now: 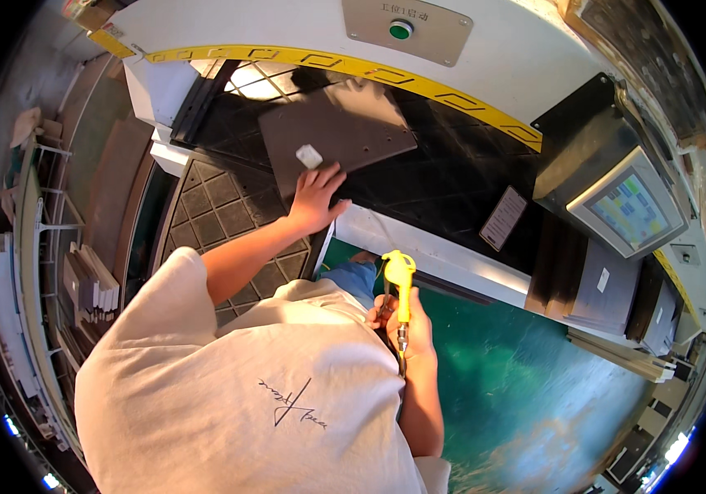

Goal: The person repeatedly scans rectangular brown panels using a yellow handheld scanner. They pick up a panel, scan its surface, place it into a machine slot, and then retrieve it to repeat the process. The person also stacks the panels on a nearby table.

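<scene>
A flat brown panel (345,123) lies on the dark, grid-patterned bed of a machine. My left hand (314,200) rests at its near edge, fingers spread and touching the panel top. Just beyond those fingertips sits a small white block-like piece (308,156) on the panel. Close to my body, my right hand (419,325) is wrapped round a yellow air blow gun (400,272), its head pointing up and away. A metal fitting (402,336) and hose hang below the gun's handle; part of the hose is hidden by my hand and arm.
A yellow-striped beam (320,60) with a green button (401,30) crosses above the bed. At right, a touchscreen (629,206) juts out over stacked panels (592,284). A phone-like slab (503,218) lies on the bed. Shelving with boards (93,280) stands left; the floor (501,370) is green.
</scene>
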Action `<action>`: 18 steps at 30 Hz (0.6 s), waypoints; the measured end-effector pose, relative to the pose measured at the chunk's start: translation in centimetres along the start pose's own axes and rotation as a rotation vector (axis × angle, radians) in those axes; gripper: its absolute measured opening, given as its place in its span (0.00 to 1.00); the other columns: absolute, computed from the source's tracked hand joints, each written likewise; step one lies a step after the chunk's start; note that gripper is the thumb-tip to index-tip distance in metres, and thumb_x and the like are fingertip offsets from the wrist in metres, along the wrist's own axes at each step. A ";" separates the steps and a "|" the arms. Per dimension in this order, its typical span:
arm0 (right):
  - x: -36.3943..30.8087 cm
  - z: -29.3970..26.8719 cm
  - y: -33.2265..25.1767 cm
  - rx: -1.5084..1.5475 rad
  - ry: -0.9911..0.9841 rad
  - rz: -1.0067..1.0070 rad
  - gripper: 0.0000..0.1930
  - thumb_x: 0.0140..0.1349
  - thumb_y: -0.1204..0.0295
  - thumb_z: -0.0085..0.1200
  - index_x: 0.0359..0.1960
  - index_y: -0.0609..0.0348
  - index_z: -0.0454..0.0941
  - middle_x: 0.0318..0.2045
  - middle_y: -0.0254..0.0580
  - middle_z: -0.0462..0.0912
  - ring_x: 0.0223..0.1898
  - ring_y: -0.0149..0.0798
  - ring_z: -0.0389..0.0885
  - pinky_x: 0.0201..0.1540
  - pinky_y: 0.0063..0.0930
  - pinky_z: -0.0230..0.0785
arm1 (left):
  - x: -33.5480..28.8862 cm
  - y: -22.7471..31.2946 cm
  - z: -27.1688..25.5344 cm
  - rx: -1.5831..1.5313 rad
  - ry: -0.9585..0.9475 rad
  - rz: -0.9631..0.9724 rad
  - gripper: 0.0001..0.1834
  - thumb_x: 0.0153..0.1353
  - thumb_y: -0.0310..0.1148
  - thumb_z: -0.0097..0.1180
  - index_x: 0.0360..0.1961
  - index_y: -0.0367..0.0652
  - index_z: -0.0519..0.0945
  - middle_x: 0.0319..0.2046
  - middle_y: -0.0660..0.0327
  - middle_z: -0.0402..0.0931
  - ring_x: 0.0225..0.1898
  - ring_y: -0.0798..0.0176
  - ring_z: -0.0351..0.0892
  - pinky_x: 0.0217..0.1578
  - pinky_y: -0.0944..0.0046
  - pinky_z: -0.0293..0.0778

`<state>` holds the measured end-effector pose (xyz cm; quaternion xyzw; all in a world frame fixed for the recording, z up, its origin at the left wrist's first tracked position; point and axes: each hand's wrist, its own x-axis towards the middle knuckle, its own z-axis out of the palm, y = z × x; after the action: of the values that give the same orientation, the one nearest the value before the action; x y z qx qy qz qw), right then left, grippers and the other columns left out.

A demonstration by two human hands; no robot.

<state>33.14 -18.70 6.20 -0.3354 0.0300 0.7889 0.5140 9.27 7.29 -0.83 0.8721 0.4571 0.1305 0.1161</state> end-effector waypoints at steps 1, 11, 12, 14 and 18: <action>0.4 -0.4 -0.4 -0.177 0.022 0.053 0.36 0.79 0.39 0.37 0.46 0.66 0.81 0.34 0.47 0.85 0.36 0.42 0.84 0.43 0.33 0.75 | -0.8 0.2 -1.0 -0.125 -0.074 0.026 0.36 0.63 0.48 0.66 0.69 0.44 0.73 0.71 0.51 0.67 0.70 0.44 0.65 0.72 0.39 0.56; 6.9 8.2 -7.9 -0.993 -0.214 0.119 0.21 0.81 0.49 0.43 0.53 0.54 0.77 0.27 0.31 0.78 0.26 0.25 0.75 0.30 0.22 0.64 | -5.7 -13.5 -1.4 0.072 0.310 -0.362 0.23 0.76 0.40 0.49 0.67 0.40 0.74 0.67 0.48 0.73 0.70 0.41 0.69 0.70 0.46 0.63; 8.4 8.2 -8.0 -0.970 -0.132 0.058 0.22 0.81 0.48 0.44 0.52 0.55 0.77 0.26 0.31 0.78 0.25 0.25 0.74 0.29 0.23 0.65 | -5.6 -13.2 -1.4 0.070 0.311 -0.376 0.23 0.76 0.40 0.49 0.67 0.40 0.74 0.67 0.48 0.73 0.70 0.41 0.69 0.70 0.46 0.63; 11.0 8.7 -8.5 -0.966 0.041 -0.121 0.23 0.80 0.48 0.44 0.55 0.54 0.77 0.26 0.31 0.78 0.24 0.26 0.74 0.25 0.23 0.63 | -5.1 -12.7 -0.9 0.076 0.361 -0.367 0.22 0.75 0.37 0.50 0.64 0.38 0.76 0.66 0.48 0.75 0.69 0.41 0.70 0.69 0.46 0.64; 13.6 10.3 -10.7 -0.989 0.270 -0.442 0.26 0.79 0.46 0.43 0.61 0.53 0.77 0.26 0.31 0.78 0.22 0.25 0.73 0.23 0.22 0.62 | -5.2 -12.3 -0.9 0.069 0.412 -0.382 0.21 0.74 0.35 0.50 0.64 0.38 0.76 0.65 0.48 0.76 0.68 0.41 0.71 0.69 0.46 0.65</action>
<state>33.54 1.09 9.69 -0.6329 -0.3492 0.5326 0.4402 -3.26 9.87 -4.60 0.7285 0.6315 0.2652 0.0133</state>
